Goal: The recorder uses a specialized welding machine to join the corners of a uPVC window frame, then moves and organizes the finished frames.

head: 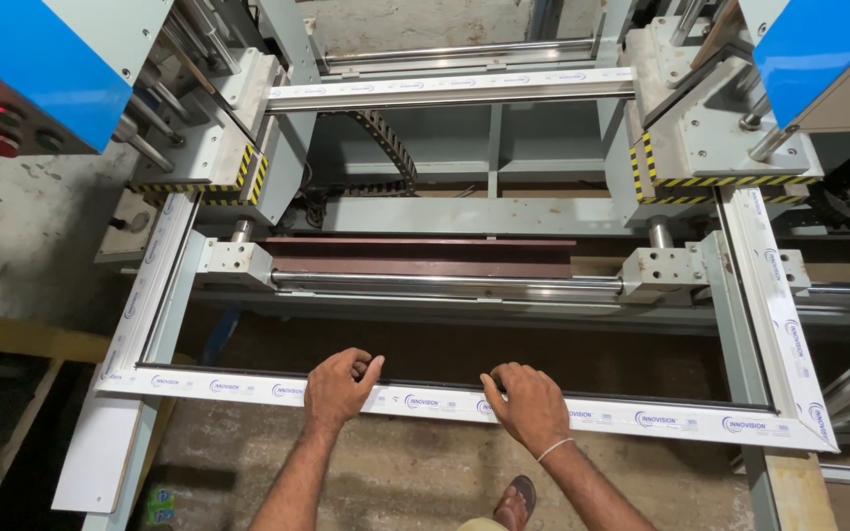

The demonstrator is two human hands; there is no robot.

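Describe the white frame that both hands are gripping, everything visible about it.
The white frame is a rectangle of four plastic-looking bars under a printed protective film, with a dark strip along the inner edges. It lies flat in the machine. The far bar sits between the two clamp heads with yellow-black striping, and the side bars run back under them. The left hand and right hand grip the near bar, fingers curled over its inner edge.

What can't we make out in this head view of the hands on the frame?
- Fingertips of left hand and right hand: curled over the near white frame profile, so hidden behind it.
- Far corners of the frame: covered by the striped clamp blocks.
- Control panel: cut off by the left edge.
- Foot in a sandal: cut off by the bottom edge.
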